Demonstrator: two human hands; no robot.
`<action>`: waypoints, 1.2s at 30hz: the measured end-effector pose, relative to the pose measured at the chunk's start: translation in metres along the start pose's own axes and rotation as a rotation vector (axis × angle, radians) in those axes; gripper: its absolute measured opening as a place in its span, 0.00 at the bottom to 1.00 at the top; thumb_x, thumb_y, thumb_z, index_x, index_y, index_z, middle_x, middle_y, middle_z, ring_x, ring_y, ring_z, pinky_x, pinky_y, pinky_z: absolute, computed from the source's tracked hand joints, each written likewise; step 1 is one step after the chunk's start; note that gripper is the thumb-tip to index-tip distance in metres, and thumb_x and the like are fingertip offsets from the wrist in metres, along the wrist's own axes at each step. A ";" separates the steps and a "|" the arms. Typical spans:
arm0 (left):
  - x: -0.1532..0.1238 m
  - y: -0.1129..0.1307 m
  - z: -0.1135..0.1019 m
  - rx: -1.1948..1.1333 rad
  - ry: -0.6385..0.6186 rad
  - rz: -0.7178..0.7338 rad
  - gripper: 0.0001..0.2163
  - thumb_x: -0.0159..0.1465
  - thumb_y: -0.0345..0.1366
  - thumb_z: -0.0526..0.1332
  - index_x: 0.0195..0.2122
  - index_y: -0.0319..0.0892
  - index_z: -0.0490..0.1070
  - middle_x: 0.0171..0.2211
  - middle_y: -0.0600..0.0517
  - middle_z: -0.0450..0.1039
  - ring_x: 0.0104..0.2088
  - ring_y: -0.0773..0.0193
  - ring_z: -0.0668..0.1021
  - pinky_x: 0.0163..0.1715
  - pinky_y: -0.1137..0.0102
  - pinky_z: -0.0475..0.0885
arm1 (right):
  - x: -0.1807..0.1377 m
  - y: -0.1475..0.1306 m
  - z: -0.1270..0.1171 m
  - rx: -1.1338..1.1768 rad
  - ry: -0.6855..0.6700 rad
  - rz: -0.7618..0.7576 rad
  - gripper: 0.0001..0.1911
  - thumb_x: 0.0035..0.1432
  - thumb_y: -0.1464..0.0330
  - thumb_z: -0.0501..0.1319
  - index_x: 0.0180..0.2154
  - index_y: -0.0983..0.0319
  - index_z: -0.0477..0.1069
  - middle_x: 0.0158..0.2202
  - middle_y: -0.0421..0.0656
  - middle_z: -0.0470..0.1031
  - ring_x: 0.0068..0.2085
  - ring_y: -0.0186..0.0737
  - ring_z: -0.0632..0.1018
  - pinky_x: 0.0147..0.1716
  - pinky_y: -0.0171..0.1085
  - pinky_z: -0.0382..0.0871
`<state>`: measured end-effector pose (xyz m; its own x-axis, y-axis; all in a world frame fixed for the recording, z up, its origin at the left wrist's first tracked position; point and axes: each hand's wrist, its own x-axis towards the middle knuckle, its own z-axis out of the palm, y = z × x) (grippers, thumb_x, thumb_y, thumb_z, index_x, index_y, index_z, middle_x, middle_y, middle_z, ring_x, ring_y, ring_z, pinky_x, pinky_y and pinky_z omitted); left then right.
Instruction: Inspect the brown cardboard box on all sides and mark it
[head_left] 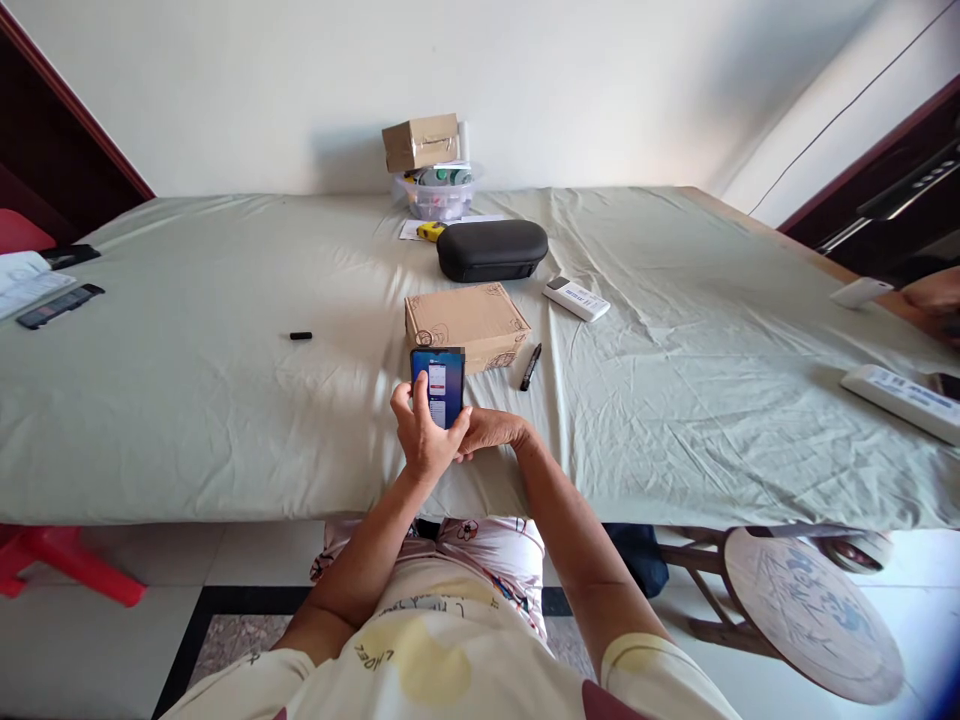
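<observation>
A smartphone (442, 380) with its screen lit stands upright over the front of the cloth-covered table (225, 420). My left hand (421, 432) is wrapped round its lower part, thumb resting on the screen. My right hand (491, 432) presses in from the right, fingers curled against the phone's lower edge. Just behind the phone lies a flat cardboard box (466, 322), with a black marker (530, 367) beside it on the right.
A black zip case (492, 249), a white remote (576, 298), a small black cap (301, 336) and a tub (439, 197) with a cardboard box on top lie further back. Another remote (900, 398) and another person's hand (930, 300) are at the right edge. A round stool (814, 612) stands lower right, a red stool (67, 565) lower left.
</observation>
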<state>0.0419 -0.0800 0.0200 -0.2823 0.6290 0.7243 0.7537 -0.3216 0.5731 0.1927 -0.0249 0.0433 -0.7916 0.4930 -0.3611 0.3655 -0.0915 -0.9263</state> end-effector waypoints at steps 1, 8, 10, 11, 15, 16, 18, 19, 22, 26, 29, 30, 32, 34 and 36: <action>0.001 0.000 -0.001 0.006 0.012 0.003 0.42 0.60 0.51 0.72 0.72 0.45 0.58 0.59 0.37 0.65 0.61 0.41 0.74 0.58 0.49 0.78 | 0.000 -0.001 0.000 0.012 -0.012 -0.026 0.09 0.45 0.65 0.74 0.27 0.64 0.81 0.24 0.37 0.81 0.27 0.30 0.78 0.32 0.32 0.76; 0.004 0.004 -0.002 -0.012 -0.010 -0.087 0.50 0.59 0.52 0.74 0.75 0.45 0.49 0.63 0.34 0.64 0.65 0.37 0.71 0.60 0.47 0.76 | 0.000 0.001 -0.001 0.018 -0.011 -0.099 0.13 0.52 0.60 0.72 0.29 0.64 0.80 0.26 0.38 0.80 0.28 0.30 0.78 0.35 0.33 0.76; 0.004 0.004 -0.001 -0.049 -0.022 -0.106 0.52 0.60 0.53 0.74 0.76 0.43 0.46 0.63 0.32 0.65 0.64 0.37 0.72 0.61 0.47 0.75 | 0.000 0.003 -0.001 0.014 -0.009 -0.097 0.16 0.52 0.57 0.73 0.31 0.64 0.80 0.27 0.38 0.80 0.29 0.31 0.78 0.35 0.33 0.76; 0.005 0.004 -0.001 -0.081 -0.021 -0.110 0.52 0.61 0.54 0.73 0.77 0.42 0.45 0.62 0.32 0.66 0.63 0.38 0.73 0.62 0.47 0.74 | 0.000 0.003 -0.002 0.015 -0.011 -0.097 0.18 0.52 0.55 0.74 0.32 0.64 0.81 0.27 0.39 0.81 0.30 0.31 0.79 0.35 0.32 0.76; 0.010 -0.001 -0.007 -0.275 -0.038 -0.200 0.49 0.63 0.61 0.68 0.76 0.41 0.48 0.57 0.36 0.70 0.57 0.46 0.77 0.61 0.52 0.74 | 0.000 0.001 -0.003 0.011 -0.042 -0.095 0.25 0.50 0.49 0.76 0.34 0.65 0.81 0.28 0.40 0.81 0.29 0.32 0.79 0.33 0.32 0.76; 0.012 -0.002 -0.009 -0.330 -0.055 -0.256 0.46 0.65 0.63 0.65 0.75 0.41 0.52 0.57 0.37 0.71 0.57 0.47 0.78 0.61 0.53 0.74 | 0.000 0.001 -0.003 0.017 -0.048 -0.094 0.26 0.49 0.48 0.76 0.33 0.65 0.81 0.27 0.40 0.81 0.29 0.32 0.78 0.33 0.32 0.75; 0.016 -0.006 -0.013 -0.442 -0.088 -0.390 0.38 0.68 0.65 0.59 0.70 0.42 0.63 0.57 0.38 0.73 0.58 0.49 0.78 0.61 0.55 0.74 | -0.001 0.000 -0.004 0.036 -0.056 -0.093 0.27 0.49 0.48 0.77 0.33 0.65 0.80 0.27 0.40 0.80 0.29 0.32 0.78 0.32 0.32 0.75; 0.018 -0.007 -0.014 -0.498 -0.101 -0.460 0.35 0.70 0.65 0.56 0.66 0.42 0.69 0.56 0.39 0.75 0.57 0.50 0.79 0.60 0.56 0.74 | -0.001 0.000 -0.004 0.044 -0.058 -0.094 0.27 0.49 0.48 0.77 0.34 0.65 0.80 0.28 0.40 0.80 0.29 0.32 0.78 0.32 0.32 0.75; 0.024 -0.010 -0.015 -0.697 -0.122 -0.621 0.31 0.72 0.64 0.52 0.54 0.42 0.78 0.50 0.43 0.80 0.51 0.53 0.81 0.55 0.60 0.76 | -0.002 0.000 -0.004 0.051 -0.059 -0.093 0.27 0.49 0.48 0.77 0.34 0.65 0.79 0.28 0.40 0.80 0.31 0.33 0.79 0.33 0.33 0.76; 0.028 -0.011 -0.011 -0.959 -0.087 -0.663 0.25 0.70 0.60 0.58 0.49 0.43 0.80 0.44 0.46 0.83 0.45 0.57 0.82 0.48 0.66 0.77 | -0.002 -0.002 -0.005 0.055 -0.069 -0.101 0.28 0.49 0.47 0.78 0.34 0.65 0.78 0.29 0.40 0.79 0.30 0.32 0.77 0.33 0.33 0.75; 0.028 -0.012 -0.008 -1.020 -0.063 -0.672 0.23 0.66 0.58 0.65 0.49 0.44 0.80 0.45 0.48 0.83 0.45 0.59 0.83 0.48 0.68 0.77 | -0.003 -0.004 -0.005 0.045 -0.090 -0.140 0.28 0.48 0.47 0.78 0.34 0.65 0.77 0.29 0.39 0.79 0.30 0.32 0.76 0.32 0.32 0.74; 0.028 -0.012 -0.007 -1.027 -0.056 -0.680 0.23 0.65 0.57 0.67 0.49 0.44 0.81 0.45 0.48 0.84 0.45 0.59 0.83 0.48 0.68 0.77 | -0.003 -0.004 -0.005 0.045 -0.090 -0.143 0.28 0.49 0.47 0.78 0.34 0.65 0.77 0.29 0.39 0.79 0.30 0.32 0.76 0.32 0.32 0.74; 0.029 -0.013 -0.007 -1.036 -0.045 -0.697 0.23 0.62 0.57 0.69 0.48 0.43 0.81 0.45 0.48 0.84 0.44 0.59 0.83 0.48 0.68 0.77 | -0.003 -0.005 -0.005 0.051 -0.076 -0.133 0.28 0.50 0.47 0.77 0.35 0.65 0.78 0.29 0.40 0.80 0.31 0.33 0.78 0.33 0.33 0.76; 0.031 -0.014 -0.007 -1.045 -0.044 -0.718 0.23 0.61 0.57 0.71 0.48 0.43 0.81 0.44 0.48 0.84 0.42 0.60 0.83 0.46 0.69 0.77 | -0.004 -0.004 -0.004 0.056 -0.056 -0.125 0.27 0.52 0.47 0.76 0.36 0.66 0.79 0.30 0.42 0.81 0.31 0.34 0.80 0.34 0.33 0.77; 0.032 -0.015 -0.006 -1.052 -0.048 -0.727 0.23 0.61 0.56 0.71 0.47 0.43 0.81 0.43 0.49 0.84 0.41 0.61 0.83 0.44 0.69 0.77 | -0.004 -0.004 -0.004 0.063 -0.048 -0.131 0.27 0.54 0.47 0.75 0.36 0.66 0.80 0.31 0.43 0.82 0.31 0.33 0.80 0.35 0.34 0.78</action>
<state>0.0181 -0.0596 0.0371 -0.3919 0.9127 0.1159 -0.4015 -0.2830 0.8710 0.1961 -0.0234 0.0489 -0.8534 0.4627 -0.2400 0.2276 -0.0835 -0.9702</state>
